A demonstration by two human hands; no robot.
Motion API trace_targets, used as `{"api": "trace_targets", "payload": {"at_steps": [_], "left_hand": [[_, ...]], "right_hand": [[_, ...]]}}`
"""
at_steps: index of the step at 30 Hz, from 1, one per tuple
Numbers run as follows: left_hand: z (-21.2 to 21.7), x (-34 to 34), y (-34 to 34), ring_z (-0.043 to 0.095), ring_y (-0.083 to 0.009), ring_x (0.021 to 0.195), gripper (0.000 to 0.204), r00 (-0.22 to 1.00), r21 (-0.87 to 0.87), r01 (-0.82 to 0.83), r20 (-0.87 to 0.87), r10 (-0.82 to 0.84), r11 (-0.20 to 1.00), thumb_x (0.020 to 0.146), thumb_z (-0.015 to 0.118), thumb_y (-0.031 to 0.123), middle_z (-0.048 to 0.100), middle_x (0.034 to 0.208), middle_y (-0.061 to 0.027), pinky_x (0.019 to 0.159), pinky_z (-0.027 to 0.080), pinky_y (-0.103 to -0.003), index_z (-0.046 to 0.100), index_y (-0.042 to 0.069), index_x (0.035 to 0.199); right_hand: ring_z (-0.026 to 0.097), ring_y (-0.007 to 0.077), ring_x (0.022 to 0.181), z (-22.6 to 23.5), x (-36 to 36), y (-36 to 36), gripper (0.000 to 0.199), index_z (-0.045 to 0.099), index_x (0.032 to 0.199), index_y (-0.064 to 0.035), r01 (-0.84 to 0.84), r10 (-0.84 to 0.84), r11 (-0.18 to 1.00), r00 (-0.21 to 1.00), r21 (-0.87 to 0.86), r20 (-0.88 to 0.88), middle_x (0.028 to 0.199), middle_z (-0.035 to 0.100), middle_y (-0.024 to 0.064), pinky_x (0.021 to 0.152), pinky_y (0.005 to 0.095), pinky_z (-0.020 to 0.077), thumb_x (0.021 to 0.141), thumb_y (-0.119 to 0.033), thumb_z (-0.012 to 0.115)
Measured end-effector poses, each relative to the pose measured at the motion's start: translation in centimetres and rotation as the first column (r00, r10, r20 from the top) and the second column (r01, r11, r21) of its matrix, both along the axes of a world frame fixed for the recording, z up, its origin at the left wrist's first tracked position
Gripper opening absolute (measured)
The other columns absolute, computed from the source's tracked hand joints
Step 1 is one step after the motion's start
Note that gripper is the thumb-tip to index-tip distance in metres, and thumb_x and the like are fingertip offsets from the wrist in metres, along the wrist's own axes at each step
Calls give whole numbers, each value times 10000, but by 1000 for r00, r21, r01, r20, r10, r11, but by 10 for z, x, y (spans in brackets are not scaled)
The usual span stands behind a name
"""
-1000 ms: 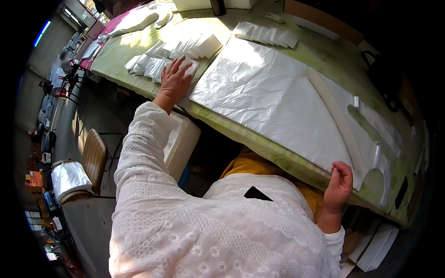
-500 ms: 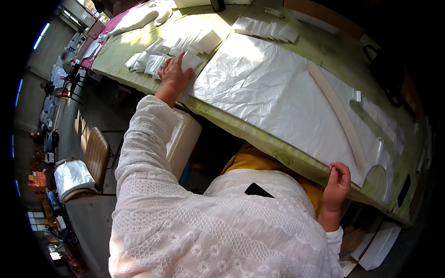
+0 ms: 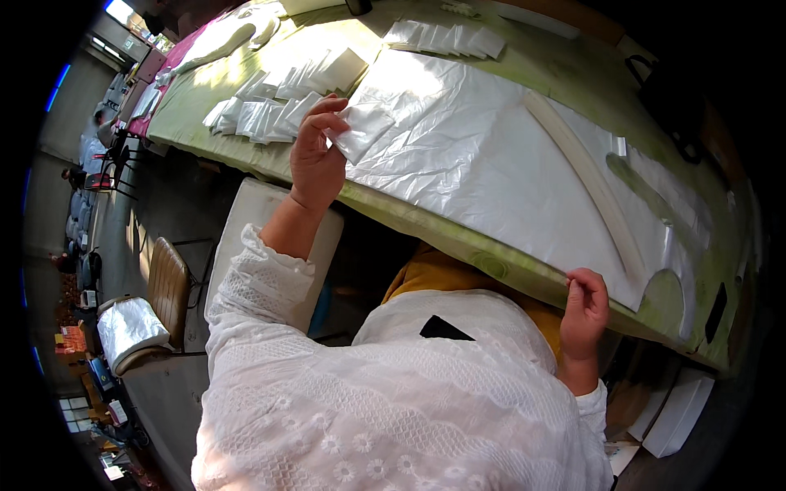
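My left hand pinches a small folded clear-white plastic packet between thumb and fingers, over the table's near edge. Beside it, several like packets lie in overlapping rows. To its right, a large white plastic sheet is spread over the green-clothed table, creased at its left part. My right hand is at the table's front edge, near the sheet's corner, fingers curled with thumb and forefinger together. Whether anything is between them is too small to make out. A long pale strip rests across the sheet's right side.
Another row of packets lies at the table's far side. A white box stands below my left forearm. Further left is a brown chair with a silvery-white bundle on its seat. A dark bag sits at the far right.
My left hand has lifted a packet from the rows and drawn it right and nearer, over the sheet's left edge. My right hand stays at the front edge with little change.
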State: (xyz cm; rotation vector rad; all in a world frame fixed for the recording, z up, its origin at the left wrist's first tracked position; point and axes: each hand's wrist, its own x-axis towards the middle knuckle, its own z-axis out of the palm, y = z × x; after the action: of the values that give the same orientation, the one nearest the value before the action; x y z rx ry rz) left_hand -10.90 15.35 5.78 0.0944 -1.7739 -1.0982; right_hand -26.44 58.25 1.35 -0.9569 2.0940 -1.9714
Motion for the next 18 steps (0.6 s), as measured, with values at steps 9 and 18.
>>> {"api": "trace_targets", "payload": {"at_steps": [9,18], "left_hand": [[-12,-38,71,600,-191,1192,377,914,529,368,-53,-403,765,976,607,-66,641,1274,-108,1089,439,-367,497,18,1327],[-21,59,-152,680,-204,970,753,561,-178,-502,678,475,846,912,719,161,660,1303,-74,891,539,-347,366,199,1577]], "right_hand": [[590,136,992,15,5,-6,166,632,1113,-2,-43,43,999,999,-4,22,1104,631,68,887,258,484,976,81,587],[563,104,898,-9,9,7,156,632,1126,-16,-21,19,999,998,33,62,1080,639,42,831,254,480,1016,34,533]]}}
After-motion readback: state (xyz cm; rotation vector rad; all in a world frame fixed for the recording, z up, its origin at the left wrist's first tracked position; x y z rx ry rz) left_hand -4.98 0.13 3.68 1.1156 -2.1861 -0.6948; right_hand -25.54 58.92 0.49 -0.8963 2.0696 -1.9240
